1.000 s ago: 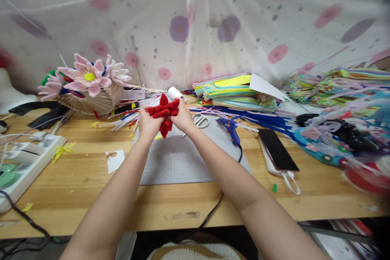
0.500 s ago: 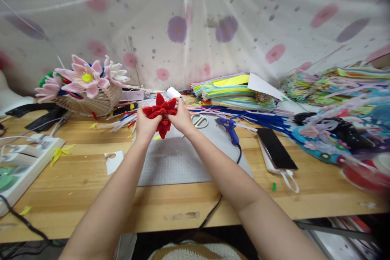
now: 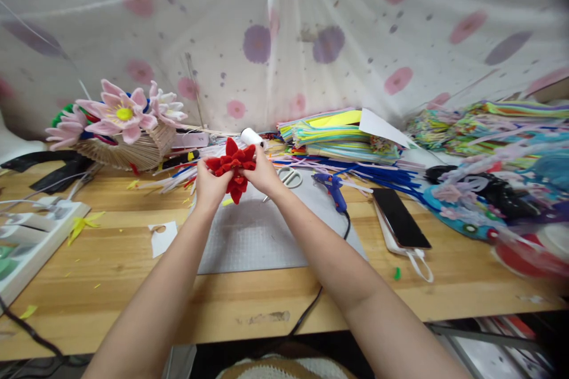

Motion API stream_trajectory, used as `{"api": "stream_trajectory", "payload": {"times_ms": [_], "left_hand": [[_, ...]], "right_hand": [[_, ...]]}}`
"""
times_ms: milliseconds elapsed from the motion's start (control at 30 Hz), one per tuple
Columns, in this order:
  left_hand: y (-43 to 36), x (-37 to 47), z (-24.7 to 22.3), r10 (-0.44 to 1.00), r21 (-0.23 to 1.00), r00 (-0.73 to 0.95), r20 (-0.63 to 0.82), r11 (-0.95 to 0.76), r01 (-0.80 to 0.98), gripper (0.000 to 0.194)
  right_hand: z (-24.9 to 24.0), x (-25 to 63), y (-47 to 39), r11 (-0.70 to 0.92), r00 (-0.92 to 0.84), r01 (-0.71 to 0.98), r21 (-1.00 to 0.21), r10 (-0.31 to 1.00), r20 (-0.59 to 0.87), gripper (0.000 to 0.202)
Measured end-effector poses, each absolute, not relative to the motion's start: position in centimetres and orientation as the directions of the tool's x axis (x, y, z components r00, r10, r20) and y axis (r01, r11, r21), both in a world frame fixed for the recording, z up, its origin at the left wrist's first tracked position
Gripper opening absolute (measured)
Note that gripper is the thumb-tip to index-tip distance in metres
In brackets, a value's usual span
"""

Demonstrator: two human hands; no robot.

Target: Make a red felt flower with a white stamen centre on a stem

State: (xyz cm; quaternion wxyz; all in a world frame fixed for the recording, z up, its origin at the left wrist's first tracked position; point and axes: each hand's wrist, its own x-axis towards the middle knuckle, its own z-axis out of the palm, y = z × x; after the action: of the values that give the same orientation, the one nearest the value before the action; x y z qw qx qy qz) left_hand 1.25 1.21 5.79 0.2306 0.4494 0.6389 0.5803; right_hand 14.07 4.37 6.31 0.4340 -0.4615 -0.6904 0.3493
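Observation:
A red fuzzy flower (image 3: 234,161) with several pointed petals is held up between my two hands, above the far part of the grey cutting mat (image 3: 258,243). My left hand (image 3: 210,185) grips its left side, thumb pressed near the centre. On the other side my right hand (image 3: 260,174) pinches it, its thumb also near the middle. The fingers behind the petals are hidden. White-handled scissors (image 3: 290,177) lie on the mat just right of my right hand. Behind the hands lies a white roll (image 3: 251,137).
A blue glue gun (image 3: 332,190) rests on the mat's right side, its cord running to the front edge. Right of it lies a phone (image 3: 400,218). Pink flowers (image 3: 122,112) on a fan-shaped base and a power strip (image 3: 42,243) stand left. Pipe cleaners (image 3: 329,136) line the back.
Both hands keep hold of the red flower in nearly the same place. The flower has tilted very slightly, and the whole view has shifted a little.

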Motion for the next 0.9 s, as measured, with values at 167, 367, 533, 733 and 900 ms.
{"api": "stream_trajectory", "payload": {"times_ms": [167,367,533,733,900], "left_hand": [[1.0,1.3,5.8,0.834,0.912,-0.494,0.245,-0.026,0.409,0.061],[1.2,1.0,5.8,0.838,0.910,-0.503,0.211,0.020,0.415,0.061],[1.5,0.4,6.2,0.866,0.957,-0.469,0.174,-0.037,0.287,0.068],[1.3,0.6,6.6,0.936,0.981,-0.344,0.076,-0.133,-0.144,0.055],[0.5,0.7,6.3,0.952,0.916,-0.298,0.067,-0.177,-0.361,0.044]], "right_hand": [[6.5,13.9,4.2,0.318,-0.165,0.413,-0.853,0.948,0.274,0.071],[5.9,14.2,4.1,0.297,-0.170,0.307,-0.904,0.952,0.255,0.074],[6.3,15.9,4.1,0.074,-0.307,0.039,-0.997,0.950,0.058,0.073],[6.3,16.8,4.1,-0.158,-0.444,-0.118,-0.980,0.892,-0.090,0.050],[5.6,16.3,4.1,-0.166,-0.459,-0.286,-0.944,0.888,-0.017,0.041]]}}
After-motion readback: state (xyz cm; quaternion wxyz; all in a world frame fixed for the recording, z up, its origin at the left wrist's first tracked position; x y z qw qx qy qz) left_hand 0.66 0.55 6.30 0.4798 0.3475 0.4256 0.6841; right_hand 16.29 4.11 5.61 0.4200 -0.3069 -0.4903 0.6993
